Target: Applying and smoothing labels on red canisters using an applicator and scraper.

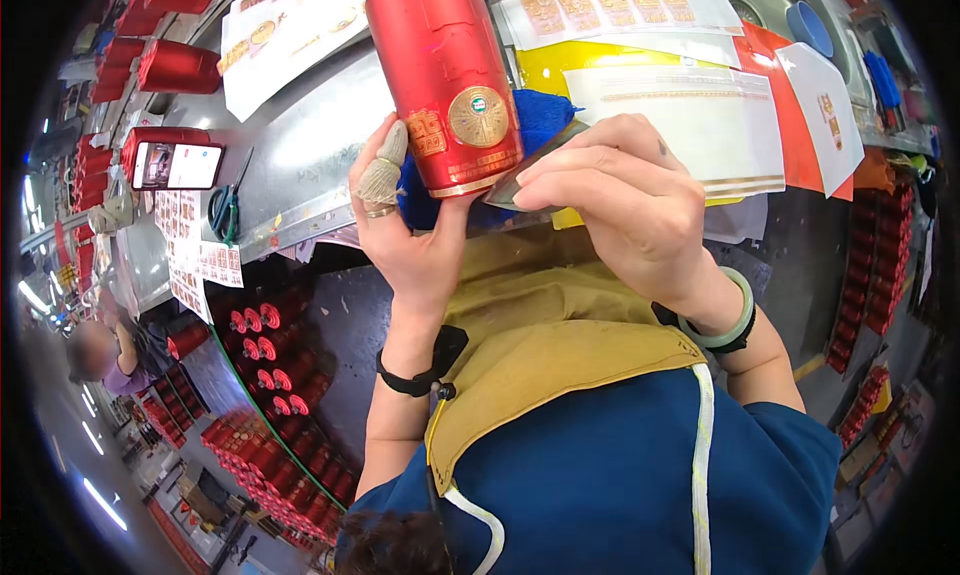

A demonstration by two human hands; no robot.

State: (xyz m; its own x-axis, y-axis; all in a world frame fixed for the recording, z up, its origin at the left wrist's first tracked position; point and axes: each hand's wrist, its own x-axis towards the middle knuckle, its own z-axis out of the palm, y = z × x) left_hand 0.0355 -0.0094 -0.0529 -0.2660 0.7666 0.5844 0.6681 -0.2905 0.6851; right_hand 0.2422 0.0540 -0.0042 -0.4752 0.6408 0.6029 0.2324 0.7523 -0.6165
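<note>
A shiny red cylinder (435, 50), shaped like a canister or flask, lies tilted on the bench with gold decals around its near end; a round gold medallion (478, 117) faces up. My left hand (410, 250) grips that near end between thumb and fingers, with a worn pale cover on one finger and a ring. Pinched in my right hand (640, 200) is a thin dark flat scraper (530, 167), its tip close to the cylinder's lower edge. A blue cloth (545, 117) is bunched under and beside the cylinder.
Decal sheets (620, 13) and a white sheet (680, 125) lie to the right over yellow and red sheets. At left are a lit phone (178, 165), scissors (232, 200) and more red cylinders (180, 67). Red cylinders fill racks below; another person (115, 350) sits far left.
</note>
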